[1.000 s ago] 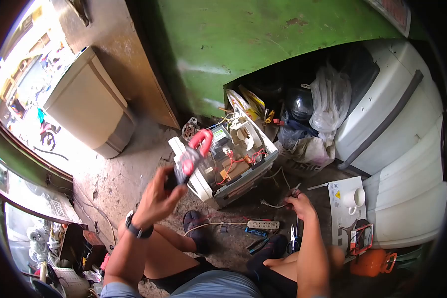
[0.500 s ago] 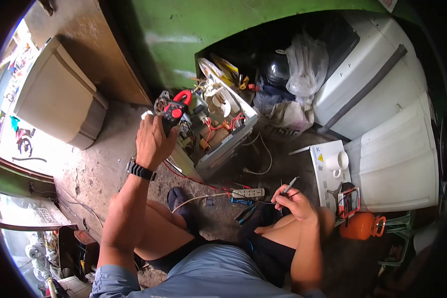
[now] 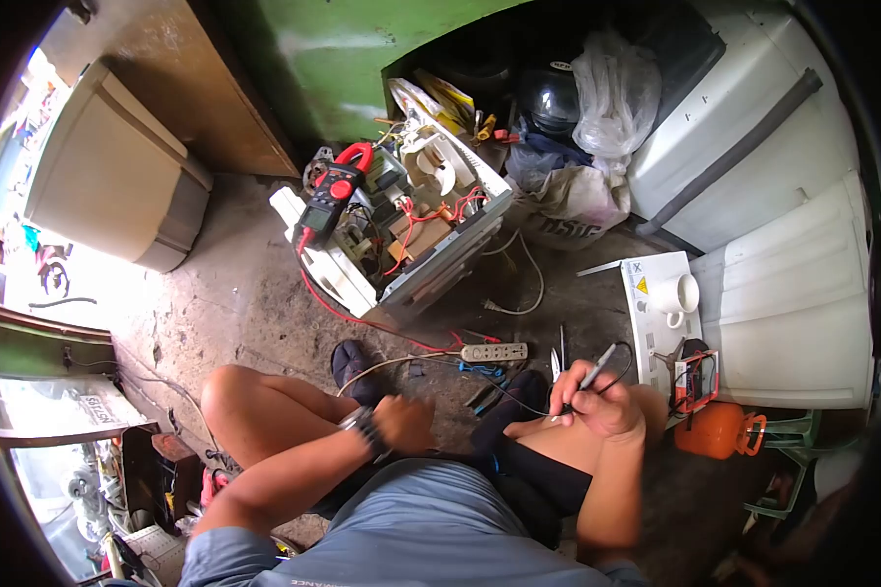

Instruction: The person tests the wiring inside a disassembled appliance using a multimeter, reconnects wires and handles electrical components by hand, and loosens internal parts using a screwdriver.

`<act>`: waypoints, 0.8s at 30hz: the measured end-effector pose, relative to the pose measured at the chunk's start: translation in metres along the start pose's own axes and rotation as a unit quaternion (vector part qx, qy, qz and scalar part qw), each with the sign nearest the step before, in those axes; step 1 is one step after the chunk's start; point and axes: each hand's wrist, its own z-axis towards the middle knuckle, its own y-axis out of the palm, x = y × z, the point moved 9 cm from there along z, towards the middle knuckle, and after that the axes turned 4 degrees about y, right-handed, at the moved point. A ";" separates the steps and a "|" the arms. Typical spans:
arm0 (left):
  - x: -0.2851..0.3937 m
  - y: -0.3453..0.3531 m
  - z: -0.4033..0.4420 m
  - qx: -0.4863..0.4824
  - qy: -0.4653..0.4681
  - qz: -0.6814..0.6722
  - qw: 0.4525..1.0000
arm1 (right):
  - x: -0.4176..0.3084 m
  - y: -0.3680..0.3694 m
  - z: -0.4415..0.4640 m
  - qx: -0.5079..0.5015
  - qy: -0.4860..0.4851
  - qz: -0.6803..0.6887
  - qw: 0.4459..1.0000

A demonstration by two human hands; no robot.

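My right hand [image 3: 605, 403] is closed around a grey test probe [image 3: 602, 368] with a thin black lead, above my right knee. My left hand [image 3: 404, 424], wearing a wristwatch, is over my lap; motion blur hides its fingers. A red and black clamp meter [image 3: 331, 196] rests on the left edge of an opened appliance [image 3: 440, 279], possibly a microwave oven, with red wires and a white fan part inside. A red lead [image 3: 338, 311] runs from the meter towards the floor near my feet.
A power strip [image 3: 494, 352] and pliers [image 3: 489, 396] lie between my feet. On the right, a white mug [image 3: 673, 293] sits on a metal panel [image 3: 646, 328] with a warning sticker, near an orange gas canister [image 3: 710, 432]. Plastic bags [image 3: 612, 98] are piled behind the appliance.
My left hand has let go of the clamp meter and drawn back to my lap; the meter stays on the appliance. My right hand, still with the probe, has moved slightly right.
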 end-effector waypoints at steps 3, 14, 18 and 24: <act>-0.064 0.013 0.098 0.239 -0.078 -0.141 0.958 | -0.005 0.018 0.007 -0.067 -0.041 0.056 0.995; 0.026 -0.037 0.071 -0.039 0.272 -0.909 0.313 | 0.177 -0.008 0.035 0.159 0.213 0.251 0.931; 0.034 -0.028 0.034 -0.107 0.311 -0.875 0.356 | 0.143 -0.005 0.060 0.190 0.061 0.359 0.912; -0.011 0.010 0.034 0.100 0.134 -0.908 0.384 | 0.052 0.006 0.063 0.054 -0.075 0.294 0.951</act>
